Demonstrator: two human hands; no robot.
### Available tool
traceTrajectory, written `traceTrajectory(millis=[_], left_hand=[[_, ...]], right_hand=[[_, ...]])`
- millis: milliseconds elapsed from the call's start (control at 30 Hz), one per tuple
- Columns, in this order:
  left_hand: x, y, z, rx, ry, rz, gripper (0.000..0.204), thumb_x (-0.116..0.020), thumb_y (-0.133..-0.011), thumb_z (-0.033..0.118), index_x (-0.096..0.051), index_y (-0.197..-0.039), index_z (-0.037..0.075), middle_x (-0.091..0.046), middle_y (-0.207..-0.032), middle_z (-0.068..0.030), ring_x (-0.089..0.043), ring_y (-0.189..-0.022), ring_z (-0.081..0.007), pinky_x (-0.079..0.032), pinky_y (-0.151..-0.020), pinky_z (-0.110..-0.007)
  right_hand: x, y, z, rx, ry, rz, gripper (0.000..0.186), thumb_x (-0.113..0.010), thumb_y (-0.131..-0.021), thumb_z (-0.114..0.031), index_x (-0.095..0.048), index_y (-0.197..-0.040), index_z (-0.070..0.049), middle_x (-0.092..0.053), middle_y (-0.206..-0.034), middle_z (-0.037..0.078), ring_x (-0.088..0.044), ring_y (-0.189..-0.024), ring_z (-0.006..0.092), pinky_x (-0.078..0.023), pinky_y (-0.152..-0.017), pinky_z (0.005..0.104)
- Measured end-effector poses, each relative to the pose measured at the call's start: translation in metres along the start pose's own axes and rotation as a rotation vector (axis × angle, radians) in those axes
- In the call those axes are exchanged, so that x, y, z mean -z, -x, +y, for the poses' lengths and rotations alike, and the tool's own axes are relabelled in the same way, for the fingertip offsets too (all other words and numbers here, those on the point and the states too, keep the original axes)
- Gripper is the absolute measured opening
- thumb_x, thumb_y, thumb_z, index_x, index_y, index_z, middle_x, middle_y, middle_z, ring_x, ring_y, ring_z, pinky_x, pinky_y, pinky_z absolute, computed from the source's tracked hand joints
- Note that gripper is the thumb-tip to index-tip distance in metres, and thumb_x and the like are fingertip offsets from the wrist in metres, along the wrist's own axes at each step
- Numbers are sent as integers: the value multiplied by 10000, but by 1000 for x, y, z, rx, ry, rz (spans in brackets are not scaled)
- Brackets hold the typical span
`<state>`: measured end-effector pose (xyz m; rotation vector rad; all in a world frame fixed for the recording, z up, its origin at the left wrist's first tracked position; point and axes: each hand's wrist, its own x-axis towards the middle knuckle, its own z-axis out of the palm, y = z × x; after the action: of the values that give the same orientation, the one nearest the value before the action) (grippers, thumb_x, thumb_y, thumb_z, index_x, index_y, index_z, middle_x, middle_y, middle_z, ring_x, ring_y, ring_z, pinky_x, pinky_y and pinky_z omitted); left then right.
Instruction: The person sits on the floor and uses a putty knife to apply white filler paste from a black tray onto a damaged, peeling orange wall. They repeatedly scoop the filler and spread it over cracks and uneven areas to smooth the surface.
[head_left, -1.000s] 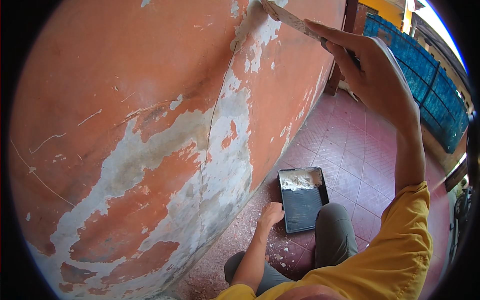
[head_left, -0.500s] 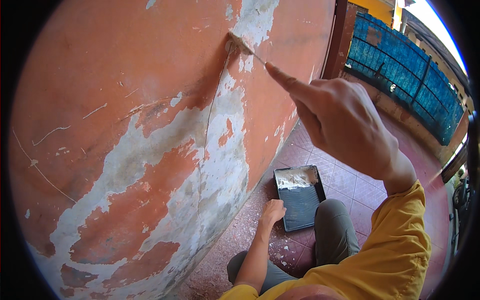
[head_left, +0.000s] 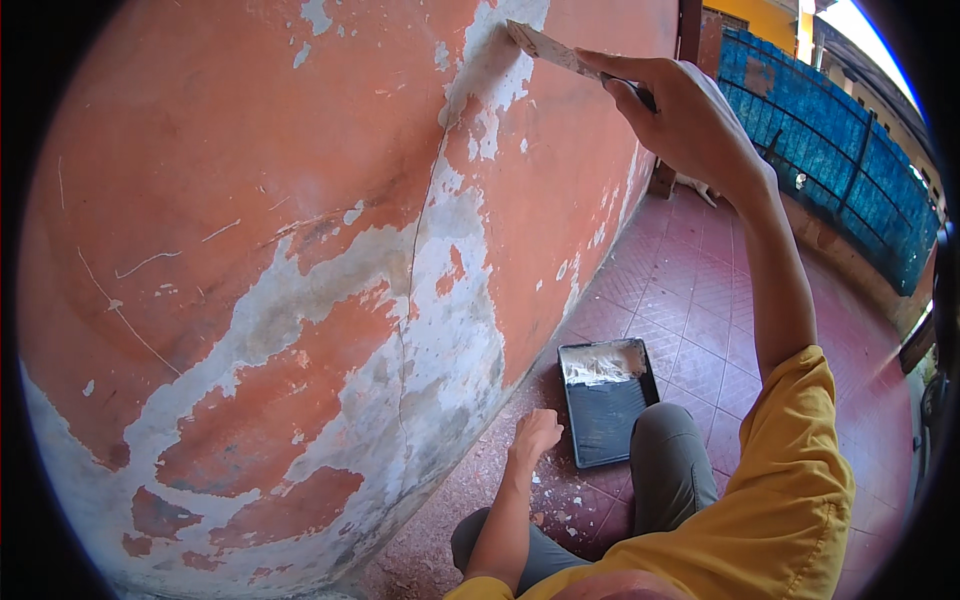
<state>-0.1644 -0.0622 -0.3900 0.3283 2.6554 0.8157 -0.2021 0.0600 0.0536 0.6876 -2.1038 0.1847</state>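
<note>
High on the right, my right hand [head_left: 695,125] grips the dark handle of a putty knife [head_left: 560,52]. Its smeared blade reaches up and left, its tip at a bare grey-white patch on the peeling orange wall [head_left: 250,130]. A thin crack [head_left: 428,200] runs down the wall below the blade. My left hand [head_left: 540,432] hangs low with its fingers curled, just left of a black paint tray [head_left: 605,425] on the floor; a small gap parts them, and I see nothing in the hand. Off-white paste [head_left: 603,362] lies in the far end of the tray.
Paint flakes [head_left: 565,505] litter the reddish tiled floor [head_left: 680,320] along the wall's foot. My bent knee [head_left: 672,455] is close to the tray's right side. Farther off at the right stands a fence with blue sheeting [head_left: 800,140].
My right hand has carried the putty knife up and a little right, from the top of the crack to higher on the wall. My left hand has come away from the tray's edge.
</note>
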Motion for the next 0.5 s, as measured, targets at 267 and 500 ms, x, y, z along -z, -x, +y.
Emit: traceTrajectory(millis=[267,500], left_hand=[[-2,-3,3,-6,3,-12,284,-632,-867,275,-678,-953,8,-665,-1013,-237,-640,-978,-397,-505,-845,-465],[-6,-6,0,1,4,-25,277,-633,-863,266,-679,-953,8,-663,-1020,-240,-634,-992,-397,-502,-852,-465]], right_hand=[[-2,6,-9,124,23,-31,300,-530,-887,-37,-681,-1147,-46,-608,-642,171,-593,-532,258,-493,-594,365],[9,28,-36,210,-63,-151,386,-534,-824,3,-658,-1184,-56,-554,-605,180,-566,-542,314,-467,-609,416]])
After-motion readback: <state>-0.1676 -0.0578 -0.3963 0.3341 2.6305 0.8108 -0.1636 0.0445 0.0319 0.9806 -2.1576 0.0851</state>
